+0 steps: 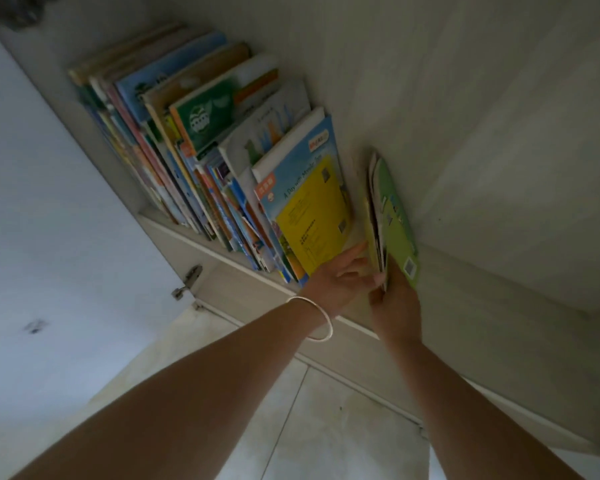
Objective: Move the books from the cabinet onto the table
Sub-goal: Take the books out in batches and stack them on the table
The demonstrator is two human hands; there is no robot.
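A long row of thin picture books (201, 140) leans on the cabinet shelf (222, 258). Its front book has a blue and yellow cover (309, 209). To the right, apart from the row, stands a small bunch of thin books with a green cover (395, 220) outermost. My right hand (395, 306) grips the lower edge of this green bunch, thumb on its near side. My left hand (340, 278), a bangle on its wrist, reaches into the gap between the row and the bunch with fingers stretched out, touching the bunch's left side.
The white cabinet door (49, 202) stands swung wide at the left, its hinge (187, 282) below the shelf. The cabinet's inner side wall (499, 133) closes the right. Pale floor tiles (309, 427) lie beneath my arms.
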